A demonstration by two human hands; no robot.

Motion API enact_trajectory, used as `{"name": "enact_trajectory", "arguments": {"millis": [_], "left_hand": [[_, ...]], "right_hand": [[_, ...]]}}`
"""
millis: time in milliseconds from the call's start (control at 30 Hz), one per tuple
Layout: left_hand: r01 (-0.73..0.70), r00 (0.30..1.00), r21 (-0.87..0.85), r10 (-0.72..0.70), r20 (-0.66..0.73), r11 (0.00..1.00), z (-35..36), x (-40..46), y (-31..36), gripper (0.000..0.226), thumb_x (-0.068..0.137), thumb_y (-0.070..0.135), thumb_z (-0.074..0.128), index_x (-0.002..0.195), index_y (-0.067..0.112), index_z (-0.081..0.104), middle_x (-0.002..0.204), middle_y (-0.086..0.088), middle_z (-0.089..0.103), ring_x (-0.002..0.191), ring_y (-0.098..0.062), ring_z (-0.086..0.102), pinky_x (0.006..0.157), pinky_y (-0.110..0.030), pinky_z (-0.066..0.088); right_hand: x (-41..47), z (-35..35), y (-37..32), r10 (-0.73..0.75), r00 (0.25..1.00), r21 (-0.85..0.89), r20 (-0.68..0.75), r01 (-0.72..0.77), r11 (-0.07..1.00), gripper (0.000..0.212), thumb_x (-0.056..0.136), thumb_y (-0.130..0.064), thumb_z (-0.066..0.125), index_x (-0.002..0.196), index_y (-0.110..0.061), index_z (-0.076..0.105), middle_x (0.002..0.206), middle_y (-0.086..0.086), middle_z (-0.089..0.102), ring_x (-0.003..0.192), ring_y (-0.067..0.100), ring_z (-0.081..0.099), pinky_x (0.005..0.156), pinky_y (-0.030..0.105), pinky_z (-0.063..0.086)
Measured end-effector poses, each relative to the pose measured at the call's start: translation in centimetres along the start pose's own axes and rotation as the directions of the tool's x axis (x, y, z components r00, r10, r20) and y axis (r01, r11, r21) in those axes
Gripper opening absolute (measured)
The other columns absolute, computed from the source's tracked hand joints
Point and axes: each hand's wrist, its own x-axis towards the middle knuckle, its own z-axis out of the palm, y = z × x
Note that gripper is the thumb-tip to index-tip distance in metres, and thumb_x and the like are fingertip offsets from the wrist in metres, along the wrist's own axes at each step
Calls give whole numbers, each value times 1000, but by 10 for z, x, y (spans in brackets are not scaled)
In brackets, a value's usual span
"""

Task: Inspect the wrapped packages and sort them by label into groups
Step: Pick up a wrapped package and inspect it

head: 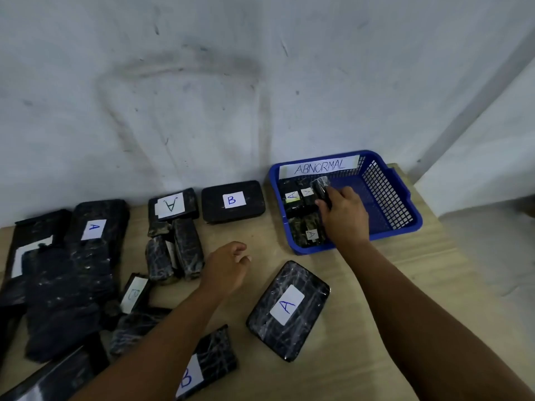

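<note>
Right hand is reaching into the blue plastic mesh basket tagged "ABNORMAL", fingers pinching a small black film-wrapped package above three "A" packs. Left hand hovers over the wooden tabletop, loosely curled, holding nothing.

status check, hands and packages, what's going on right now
Right hand grips a small wrapped package inside the blue ABNORMAL basket. Left hand over the table, holding nothing. Three A-labelled packages already in basket. Nothing blocking.
</note>
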Motion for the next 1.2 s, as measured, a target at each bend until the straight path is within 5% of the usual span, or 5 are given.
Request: {"name": "enact_trajectory", "arguments": {"millis": [167, 367, 533, 767, 1200], "left_hand": [[-102, 995, 189, 100, 16, 977, 21, 14, 1, 34, 97, 29, 64, 130, 23, 65, 134, 3, 64, 123, -16, 59, 104, -34, 48], [-139, 989, 222, 147, -20, 965, 42, 31, 1, 33, 96, 25, 65, 129, 23, 66, 134, 5, 62, 129, -18, 50, 105, -24, 39], [-194, 978, 289, 208, -17, 937, 51, 46, -1, 36, 94, 23, 68, 130, 22, 67, 138, 2, 61, 132, -23, 47, 110, -33, 40], [-218, 968, 462, 251, -8, 859, 69, 61, -5, 38, 84, 24, 76, 121, 21, 71, 143, -10, 56, 134, -39, 44, 103, -52, 41], [-233, 952, 463, 298, -72, 855, 76, 65, -15, 43, 75, 28, 83, 116, 25, 70, 136, -8, 57, 129, -33, 43, 97, -54, 42]], "right_hand": [[45, 14, 16, 124, 976, -132, 178, -101, 986, 38, 106, -31, 56, 133, -5, 61, 126, 19, 58, 117, 38, 57, 87, 47, 52], [61, 39, 45, 209, 925, -180, 318, -158, 971, 44, 103, -31, 63, 137, -3, 59, 139, 20, 55, 123, 39, 57, 94, 46, 52], [61, 48, 56, 212, 838, -243, 503, -98, 965, 46, 106, -34, 55, 140, -4, 56, 144, 25, 54, 131, 42, 50, 108, 47, 45], [50, 52, 63, 316, 657, -324, 685, -114, 939, 81, 106, -35, 49, 167, -25, -4, 175, 10, -7, 158, 44, -2, 121, 68, 21], [84, 64, 91, 322, 720, -295, 615, -168, 941, 79, 109, -36, 43, 165, -30, -13, 174, 7, -14, 159, 39, -11, 120, 69, 9]]}}
